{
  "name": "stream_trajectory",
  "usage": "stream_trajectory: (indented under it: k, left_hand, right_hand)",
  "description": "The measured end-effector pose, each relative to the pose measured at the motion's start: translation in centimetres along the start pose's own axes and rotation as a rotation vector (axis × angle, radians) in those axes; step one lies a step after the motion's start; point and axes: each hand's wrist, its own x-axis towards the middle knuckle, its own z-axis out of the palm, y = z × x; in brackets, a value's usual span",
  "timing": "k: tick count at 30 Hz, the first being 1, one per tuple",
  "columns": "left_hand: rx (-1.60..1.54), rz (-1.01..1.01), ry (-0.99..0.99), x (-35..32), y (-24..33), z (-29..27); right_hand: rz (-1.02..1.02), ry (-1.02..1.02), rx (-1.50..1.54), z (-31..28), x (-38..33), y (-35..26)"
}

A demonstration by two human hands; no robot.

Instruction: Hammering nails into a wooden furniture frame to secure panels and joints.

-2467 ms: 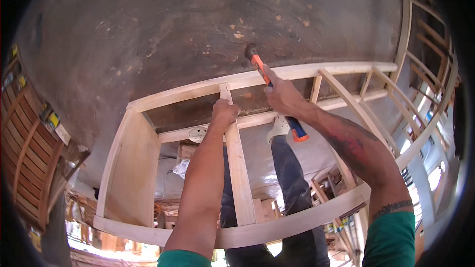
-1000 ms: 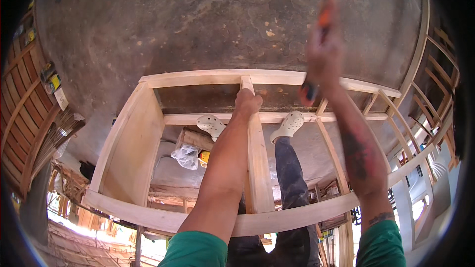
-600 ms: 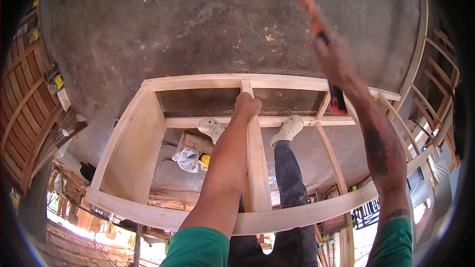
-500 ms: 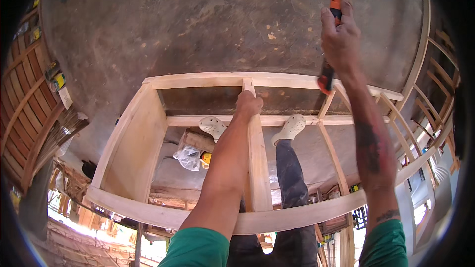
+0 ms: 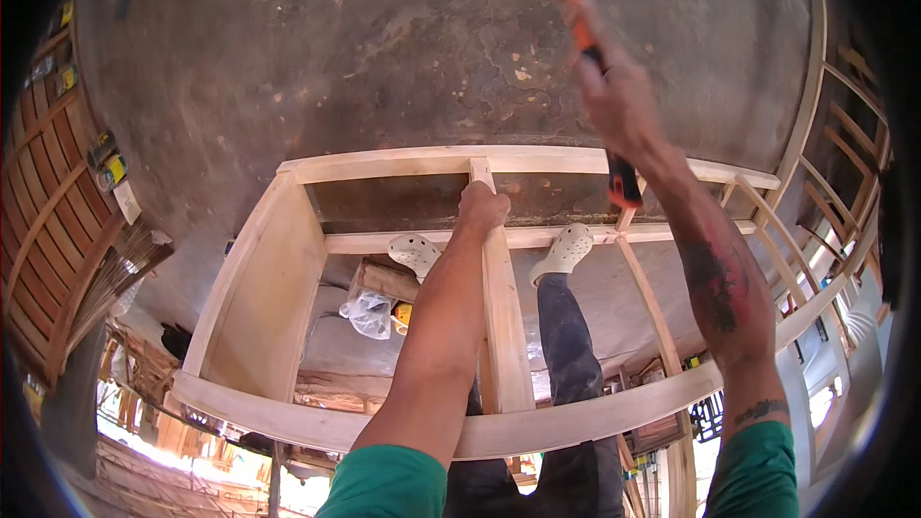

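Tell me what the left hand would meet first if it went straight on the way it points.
Probably the far rail: the left hand, gripping the middle bar, points toward it. Whether the hand would strike the rail or pass over it is hard to judge from this view.

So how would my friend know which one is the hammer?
Find the big pale wooden frame, then look past its far rail to the person's raised right hand. The hammer is gripped there. Its bright orange and black parts set it apart from the plain pale wood.
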Motion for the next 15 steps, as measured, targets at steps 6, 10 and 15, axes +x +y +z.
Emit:
stream_trajectory:
  k: [6, 10, 15]
  left_hand:
    - [0.046, -0.001, 0.022, -0.2, 0.3, -0.1]
    - [0.1, 0.001, -0.001, -0.2, 0.9, -0.4]
    - [0.028, -0.02, -0.018, -0.3, 0.5, -0.5]
  right_hand:
    - [0.075, -0.195, -0.084, 6.7, -7.0, 1.6]
    - [0.111, -0.731, -0.111, 9.3, -7.6, 6.5]
    - [0.012, -0.221, 0.067, 6.1, -3.3, 3.6]
